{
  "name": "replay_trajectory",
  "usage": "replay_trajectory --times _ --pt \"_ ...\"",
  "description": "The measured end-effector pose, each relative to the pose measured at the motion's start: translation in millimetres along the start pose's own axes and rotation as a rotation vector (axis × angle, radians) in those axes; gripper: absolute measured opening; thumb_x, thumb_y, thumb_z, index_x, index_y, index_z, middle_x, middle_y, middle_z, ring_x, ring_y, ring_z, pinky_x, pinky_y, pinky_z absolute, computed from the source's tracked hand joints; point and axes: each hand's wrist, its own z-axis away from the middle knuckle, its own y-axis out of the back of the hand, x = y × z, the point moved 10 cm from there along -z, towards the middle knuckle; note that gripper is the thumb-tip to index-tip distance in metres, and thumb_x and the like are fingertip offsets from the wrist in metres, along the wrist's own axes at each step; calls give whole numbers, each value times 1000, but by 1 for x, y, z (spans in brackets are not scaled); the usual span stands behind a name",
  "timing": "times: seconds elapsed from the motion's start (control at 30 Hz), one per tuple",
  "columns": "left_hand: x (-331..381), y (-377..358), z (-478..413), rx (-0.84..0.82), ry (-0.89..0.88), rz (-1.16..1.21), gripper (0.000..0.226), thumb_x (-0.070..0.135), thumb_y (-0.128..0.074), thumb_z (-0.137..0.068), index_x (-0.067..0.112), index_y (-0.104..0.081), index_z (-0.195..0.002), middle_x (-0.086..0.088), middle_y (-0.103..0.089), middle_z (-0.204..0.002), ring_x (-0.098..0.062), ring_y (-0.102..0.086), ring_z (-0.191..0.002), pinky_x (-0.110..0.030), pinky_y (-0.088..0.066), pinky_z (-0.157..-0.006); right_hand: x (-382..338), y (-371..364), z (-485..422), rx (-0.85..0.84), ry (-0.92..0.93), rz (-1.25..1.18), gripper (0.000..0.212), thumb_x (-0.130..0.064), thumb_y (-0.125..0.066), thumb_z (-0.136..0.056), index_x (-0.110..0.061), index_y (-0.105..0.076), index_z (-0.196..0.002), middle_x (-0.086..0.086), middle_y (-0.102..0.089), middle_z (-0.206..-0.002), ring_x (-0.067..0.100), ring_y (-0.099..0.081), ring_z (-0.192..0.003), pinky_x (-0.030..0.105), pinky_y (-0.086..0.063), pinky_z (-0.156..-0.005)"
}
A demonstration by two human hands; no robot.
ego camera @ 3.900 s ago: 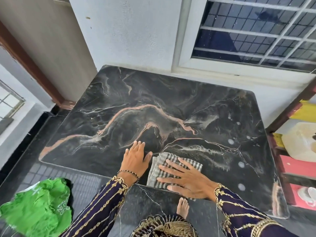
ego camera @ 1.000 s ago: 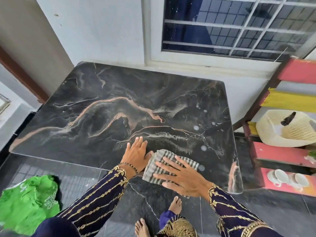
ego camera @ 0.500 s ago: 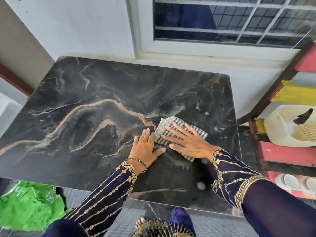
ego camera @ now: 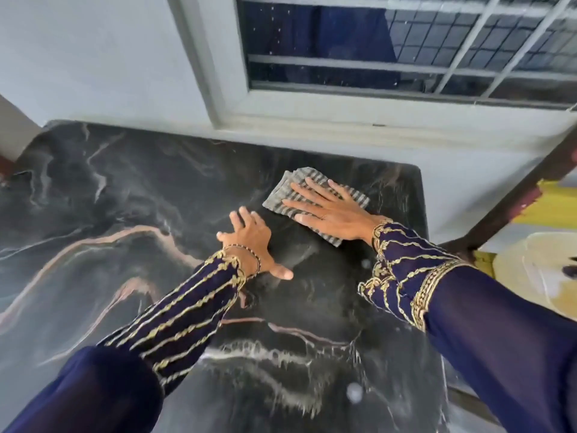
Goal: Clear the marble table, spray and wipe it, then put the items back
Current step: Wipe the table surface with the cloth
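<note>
Under the flat right hand [ego camera: 331,210], striped cloth [ego camera: 282,190] on marble table [ego camera: 125,195].

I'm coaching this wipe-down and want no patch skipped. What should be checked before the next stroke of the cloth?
1. Right hand flat on the striped cloth: ok.
2. Cloth wholly on the marble table, short of its far edge: ok.
3. Left hand braced flat on bare marble, beside the cloth: ok.
4. Visible tabletop free of items: ok.
5. White spot near the front edge wiped off: not ok.
6. Cloth damp enough: cannot tell.
</note>
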Motion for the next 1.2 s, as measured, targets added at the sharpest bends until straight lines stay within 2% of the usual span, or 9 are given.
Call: replay_trajectory --times 0.1,0.37,0.6,0.73,0.93,1.07,1.13,1.2 --pt "1 0 -6 -27 26 -19 157 78 -77 -34 -7 -6 -145 -22 -7 -154 -41 -11 -143 -64 -41 -99 24 11 -23 7 -22 1 49 -67 -9 -101 -64 8 -147 -25 18 -165 4 22 -152 48 13 -124" --pt "4 0 -7 -87 60 -38 156 73 -80 -38 -8 -1 -146 -24 -1 -156 -41 -5 -145 -63 -41 -100 61 28 -59 68 -111 -10 52 -67 -8 -101 -61 3 -152 -26 18 -165 1 22 -152 45 14 -124" --pt "5 2 -3 -85 64 -27 159 73 -80 -37 -7 1 -147 -22 0 -157 -40 -2 -146 -61 -41 -102 75 23 -25 77 -118 -24 51 -72 0 -96 -66 19 -143 -26 25 -162 2 28 -150 41 20 -121" --pt "5 0 -7 -80 57 -46 159 76 -78 -36 -7 0 -147 -24 -1 -156 -41 -3 -146 -61 -41 -102 97 20 -3 71 -192 -17 48 -71 -1 -98 -69 24 -139 -28 29 -159 1 32 -148 42 21 -121" --pt "2 -2 -8 -59 56 3 159 73 -81 -34 -7 -2 -146 -23 0 -157 -43 -1 -146 -64 -37 -104 76 9 14 77 -216 -48 50 -74 -6 -97 -71 20 -140 -25 26 -162 2 31 -149 44 22 -120" --pt "1 -1 -6 -40 52 53 157 71 -82 -34 -3 -5 -147 -21 -3 -157 -40 -3 -146 -64 -34 -106 43 -6 41 72 -208 -42 54 -70 -9 -101 -65 12 -149 -25 26 -162 4 31 -149 44 24 -120" --pt "-3 0 2 30 51 102 151 73 -80 -37 5 -7 -150 -15 -5 -158 -34 -4 -147 -61 -32 -109 20 -12 58 77 -196 -42 54 -69 -9 -101 -63 13 -150 -24 27 -163 4 32 -149 44 24 -120" --pt "-3 1 21 159 12 105 136 76 -73 -51 12 -7 -151 -12 -6 -160 -28 -3 -149 -56 -23 -115 -6 -20 78 84 -178 -41 53 -68 -8 -102 -63 14 -150 -24 28 -162 4 33 -149 44 24 -120"
